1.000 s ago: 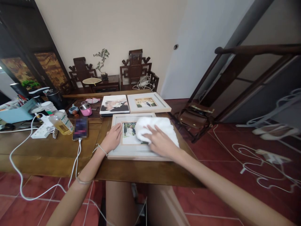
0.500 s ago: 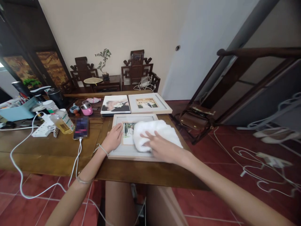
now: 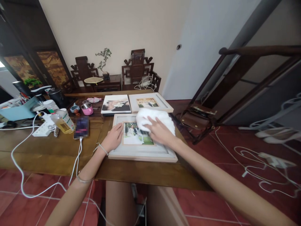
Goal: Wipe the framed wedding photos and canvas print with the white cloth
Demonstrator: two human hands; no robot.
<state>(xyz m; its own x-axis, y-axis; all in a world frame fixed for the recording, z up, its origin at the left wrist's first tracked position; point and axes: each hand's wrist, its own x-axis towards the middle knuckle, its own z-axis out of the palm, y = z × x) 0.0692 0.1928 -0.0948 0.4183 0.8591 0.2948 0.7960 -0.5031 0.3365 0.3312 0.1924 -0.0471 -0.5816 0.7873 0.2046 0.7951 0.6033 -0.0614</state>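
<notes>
A light wooden picture frame lies flat on the table, with a wedding photo in its middle. My left hand rests on the frame's left side, fingers stretched out and holding nothing. On the frame's upper right, a fluffy white cloth is gripped under my right hand, whose visible fingers are spread over it. The cloth covers the frame's upper right corner and the photo's right edge.
Behind are a second framed photo and a flat picture panel. Left on the wooden table are a phone, a bottle, a power strip and a pink cup. White cables hang over the edge.
My right hand and the white cloth have moved up and away across the frame, uncovering more of the photo and the lower right corner. My left hand has stayed in place.
</notes>
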